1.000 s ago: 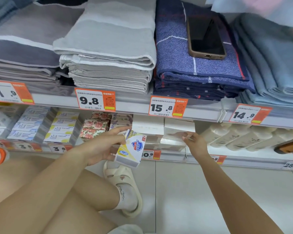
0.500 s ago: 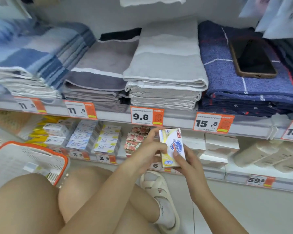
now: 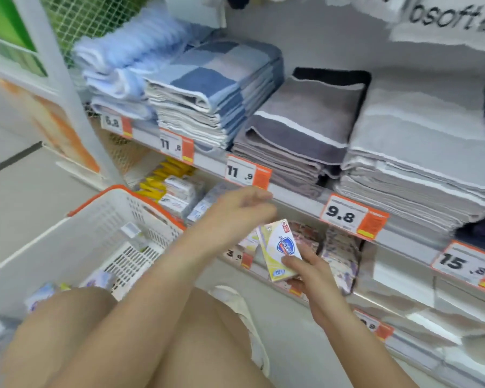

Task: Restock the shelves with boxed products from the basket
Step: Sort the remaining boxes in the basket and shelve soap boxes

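My right hand (image 3: 310,273) grips a yellow-and-white soap box (image 3: 277,252) with a blue shield logo, held upright in front of the lower shelf (image 3: 291,196). My left hand (image 3: 235,212) hovers just left of the box with fingers loosely apart, holding nothing. A white basket with an orange rim (image 3: 101,228) stands on the floor at the left, with several small boxed products (image 3: 39,296) inside. Rows of boxed soaps (image 3: 179,191) fill the lower shelf behind my left hand.
Folded towels (image 3: 305,127) are stacked on the shelf above, with orange price tags (image 3: 353,217) along its edge. Floral boxes (image 3: 339,256) sit right of the held box. My bent knees (image 3: 123,331) fill the foreground, a sandalled foot (image 3: 244,312) beside them.
The box has passed from my left hand to my right hand. My left hand has let go and moved left. The view has swung left, showing the basket.
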{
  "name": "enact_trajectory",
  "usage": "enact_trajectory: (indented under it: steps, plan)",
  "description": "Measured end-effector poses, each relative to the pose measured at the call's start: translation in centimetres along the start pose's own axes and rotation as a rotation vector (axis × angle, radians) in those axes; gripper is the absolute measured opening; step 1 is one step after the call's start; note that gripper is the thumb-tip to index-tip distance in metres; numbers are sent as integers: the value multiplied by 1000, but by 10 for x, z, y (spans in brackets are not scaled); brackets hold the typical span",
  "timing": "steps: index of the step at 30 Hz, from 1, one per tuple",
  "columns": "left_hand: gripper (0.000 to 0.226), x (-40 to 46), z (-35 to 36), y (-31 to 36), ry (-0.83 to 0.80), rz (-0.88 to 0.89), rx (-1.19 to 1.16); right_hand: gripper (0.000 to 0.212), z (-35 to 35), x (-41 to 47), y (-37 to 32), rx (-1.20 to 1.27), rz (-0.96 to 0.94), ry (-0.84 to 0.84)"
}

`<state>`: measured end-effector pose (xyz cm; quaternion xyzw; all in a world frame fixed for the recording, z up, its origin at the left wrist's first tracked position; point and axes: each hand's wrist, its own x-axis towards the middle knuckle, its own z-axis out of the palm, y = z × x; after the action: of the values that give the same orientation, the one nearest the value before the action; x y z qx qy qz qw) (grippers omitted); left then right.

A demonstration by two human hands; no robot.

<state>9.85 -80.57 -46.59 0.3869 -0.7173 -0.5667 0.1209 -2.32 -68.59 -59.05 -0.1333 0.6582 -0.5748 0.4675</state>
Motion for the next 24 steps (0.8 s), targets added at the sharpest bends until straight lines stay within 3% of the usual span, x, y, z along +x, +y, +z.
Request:
enact_trajectory:
  steps: [3, 5, 7, 11, 13, 18, 24]
  plan:
    - [27, 19, -46, -18, 25, -22, 139, 23, 9, 41, 4, -213, 38, -12]
    - [38, 39, -68, -46, 4, -123, 330, 25, 16, 66, 5, -377, 32, -22]
    - [48, 62, -76, -77, -95, -242, 569, 30, 23, 93, 6, -543, 6, -15]
    - [36, 112, -55, -133, -351, -295, 846, 48, 35, 146, 9, -916, -94, 62]
    - [40, 131, -40, -159, -390, -282, 851, 50, 40, 165, 8, -1018, -118, 83]
    - [44, 145, -7, -207, -350, -245, 631, 31, 50, 204, 3, -1064, 3, 203]
    - [34, 150, 1, -227, -237, -245, 435, 32, 59, 232, 6, -1075, -105, 364]
